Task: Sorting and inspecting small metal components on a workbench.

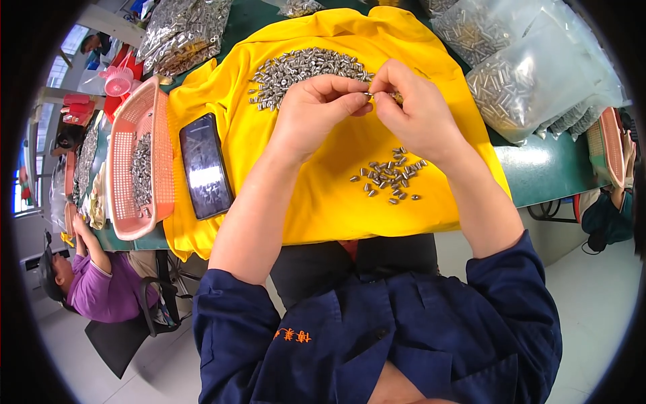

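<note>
A tiny metal piece (369, 94) is up in the air between the two hands, over the yellow cloth. It is too small to tell its shape. The left hand (316, 111) has its thumb and pointing finger pinched together on it. The right hand (414, 108) pinches it from the other side, with its fingers curled in.

Just past the hands is a big, bumpy heap of shiny metal bits (303, 71), short and round like little tubes. Nearer the body is a small, loose heap (392, 176) of the same kind. Both lie on the soft, wrinkly yellow cloth (323, 209). On its left side is a flat, smooth black phone (205, 165), next to a pink plastic basket (122, 175) full of tiny holes. At the right, a crinkly see-through bag (508, 91) of metal tubes sits on the shiny green table (538, 172).
</note>
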